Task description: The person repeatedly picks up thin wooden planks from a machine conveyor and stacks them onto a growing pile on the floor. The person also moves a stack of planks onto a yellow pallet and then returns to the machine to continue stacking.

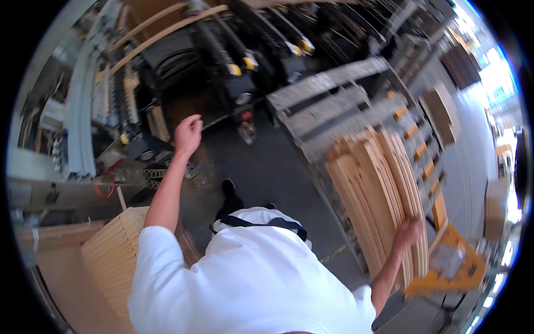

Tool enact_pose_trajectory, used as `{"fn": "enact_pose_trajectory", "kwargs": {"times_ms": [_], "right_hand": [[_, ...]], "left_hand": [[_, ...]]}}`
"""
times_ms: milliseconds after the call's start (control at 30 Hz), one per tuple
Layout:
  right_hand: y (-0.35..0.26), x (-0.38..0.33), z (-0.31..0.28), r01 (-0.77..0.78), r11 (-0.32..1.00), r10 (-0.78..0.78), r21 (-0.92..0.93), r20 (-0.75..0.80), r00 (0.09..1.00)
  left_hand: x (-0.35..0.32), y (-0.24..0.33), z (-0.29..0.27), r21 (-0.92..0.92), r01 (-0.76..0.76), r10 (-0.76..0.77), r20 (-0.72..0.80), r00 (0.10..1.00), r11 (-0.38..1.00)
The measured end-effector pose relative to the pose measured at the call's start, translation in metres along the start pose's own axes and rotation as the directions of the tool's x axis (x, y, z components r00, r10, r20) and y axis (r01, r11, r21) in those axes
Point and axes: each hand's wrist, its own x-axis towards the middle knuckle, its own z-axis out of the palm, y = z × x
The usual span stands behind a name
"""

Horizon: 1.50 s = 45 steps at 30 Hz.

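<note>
My left hand [189,135] is held out over the floor in front of the dark machine. Its fingers are loosely curled and nothing shows in them. At the right, my right hand [410,232] is over the near right part of a stack of wooden boards [372,189]. The hand is slightly blurred, and I cannot tell whether it touches or grips a board. These pale, long boards lie side by side in layers on a grey wooden pallet [328,108].
A dark machine with yellow-tipped rails [242,64] spans the far side. Near left stands another stack of pale wooden pieces [114,250]. A yellow pallet truck [450,261] is beside the loaded pallet at right. A cardboard box [442,111] lies beyond.
</note>
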Motion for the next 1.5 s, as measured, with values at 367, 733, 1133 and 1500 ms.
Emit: {"fn": "enact_pose_trajectory", "kwargs": {"times_ms": [367, 733, 1133, 1500], "right_hand": [[-0.044, 0.042, -0.046, 0.038, 0.985, -0.004, -0.169, 0.199, 0.980], [-0.345, 0.175, -0.178, 0.271, 0.914, -0.316, 0.301, 0.112, 0.942], [-0.739, 0.265, -0.085, 0.578, 0.242, -0.827, 0.780, -0.145, 0.543], [-1.048, 0.227, -0.072, 0.819, -0.127, -0.885, 0.560, -0.437, 0.161]], "left_hand": [[0.300, -0.114, -0.044, 0.395, -0.041, 0.144, -0.234, 0.961, 0.918], [0.468, -0.128, -0.076, 0.747, 0.008, 0.021, -0.029, 0.999, 0.665], [0.211, -0.024, -0.051, 0.191, -0.118, 0.059, 0.287, 0.956, 0.974], [0.073, 0.036, -0.098, 0.234, 0.294, -0.353, 0.271, 0.895, 0.927]]}}
